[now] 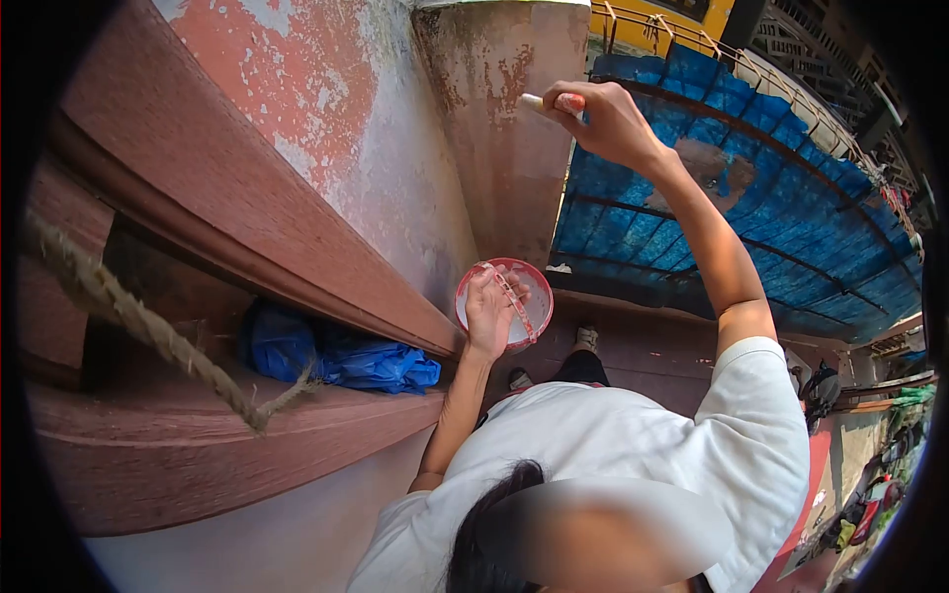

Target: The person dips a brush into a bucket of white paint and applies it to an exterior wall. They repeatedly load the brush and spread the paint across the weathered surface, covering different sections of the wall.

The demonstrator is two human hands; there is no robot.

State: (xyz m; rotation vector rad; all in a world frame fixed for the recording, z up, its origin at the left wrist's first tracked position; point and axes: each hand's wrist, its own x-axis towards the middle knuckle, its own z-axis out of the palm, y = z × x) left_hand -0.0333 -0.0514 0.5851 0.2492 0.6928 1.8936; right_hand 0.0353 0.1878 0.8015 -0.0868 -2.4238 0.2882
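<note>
My left hand (486, 316) is closed around the strap-like handle (511, 299) of a small bucket (463, 289). The bucket has a red rim and a whitish inside, and the hand covers part of its opening. Raised ahead at the upper right, my right hand (613, 124) grips a paintbrush (535, 102) with a whitish end and an orange-red part near the fingers. The whitish end points left, toward a stained pillar (514, 148), and appears apart from it. My fingers hide the rest of the brush.
A wall (326, 109) with peeling pink and white paint stands ahead left. Brown wooden beams (247, 198) run along the left, with a blue plastic bag (371, 364) between them and a rope (163, 336) in front. A blue sheet on a metal frame (633, 232) lies right.
</note>
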